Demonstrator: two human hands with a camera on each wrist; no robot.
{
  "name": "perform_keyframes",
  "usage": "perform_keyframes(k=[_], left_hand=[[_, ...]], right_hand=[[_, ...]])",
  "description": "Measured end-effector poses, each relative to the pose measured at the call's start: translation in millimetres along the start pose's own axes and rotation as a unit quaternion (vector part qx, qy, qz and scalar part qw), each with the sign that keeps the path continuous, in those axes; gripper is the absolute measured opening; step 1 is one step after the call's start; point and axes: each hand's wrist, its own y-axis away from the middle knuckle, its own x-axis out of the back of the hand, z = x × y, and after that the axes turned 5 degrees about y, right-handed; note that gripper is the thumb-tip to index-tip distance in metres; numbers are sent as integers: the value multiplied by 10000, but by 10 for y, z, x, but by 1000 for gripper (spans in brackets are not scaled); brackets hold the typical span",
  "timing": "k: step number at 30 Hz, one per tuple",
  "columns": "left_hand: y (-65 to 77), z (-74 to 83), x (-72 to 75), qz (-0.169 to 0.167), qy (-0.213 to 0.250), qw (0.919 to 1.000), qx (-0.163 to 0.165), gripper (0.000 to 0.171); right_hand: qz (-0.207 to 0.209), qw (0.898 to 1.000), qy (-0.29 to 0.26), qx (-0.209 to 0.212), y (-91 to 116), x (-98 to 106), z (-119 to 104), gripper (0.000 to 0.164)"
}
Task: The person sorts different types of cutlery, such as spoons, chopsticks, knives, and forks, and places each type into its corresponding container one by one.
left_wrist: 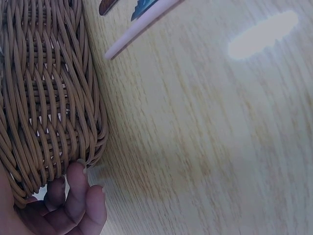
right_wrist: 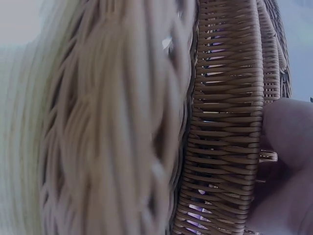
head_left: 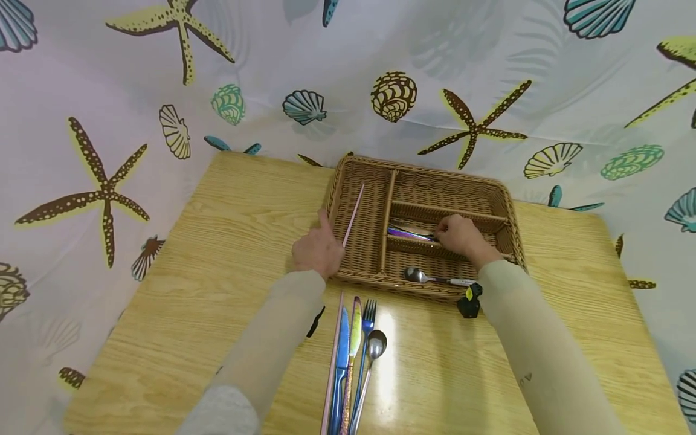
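A divided wicker basket (head_left: 385,281) stands on the table. My left hand (head_left: 318,249) holds its front left corner; the left wrist view shows the fingers (left_wrist: 77,183) curled under the woven wall. My right hand (head_left: 459,234) reaches into the middle right compartment and pinches the right end of slim, shiny purple-blue cutlery (head_left: 408,234) lying there. Its kind is unclear, and the fingertips are partly behind a divider (right_wrist: 222,112) in the right wrist view. One pink chopstick (head_left: 354,211) lies in the long left compartment. A spoon (head_left: 415,275) lies in the front right compartment.
In front of the basket lie a pink stick (head_left: 333,368), a blue knife (head_left: 342,350), a multicoloured knife (head_left: 354,332), a blue fork (head_left: 367,320) and a silver spoon (head_left: 376,344), side by side. A shell-patterned cloth (head_left: 348,60) hangs behind the wooden table (head_left: 239,241).
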Motion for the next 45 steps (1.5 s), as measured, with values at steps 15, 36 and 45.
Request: perform_keyframes(k=[15, 36, 45], left_hand=[[-5, 3, 0, -18, -8, 10000, 5, 71], [-5, 16, 13, -149, -114, 9998, 27, 70], [12, 24, 25, -180, -146, 9997, 24, 71]], right_hand=[[1489, 9882, -34, 358, 324, 12, -80, 27], [2422, 9618, -585, 1136, 1270, -208, -526, 10], [1481, 9796, -1183, 664, 1565, -722, -659, 17]])
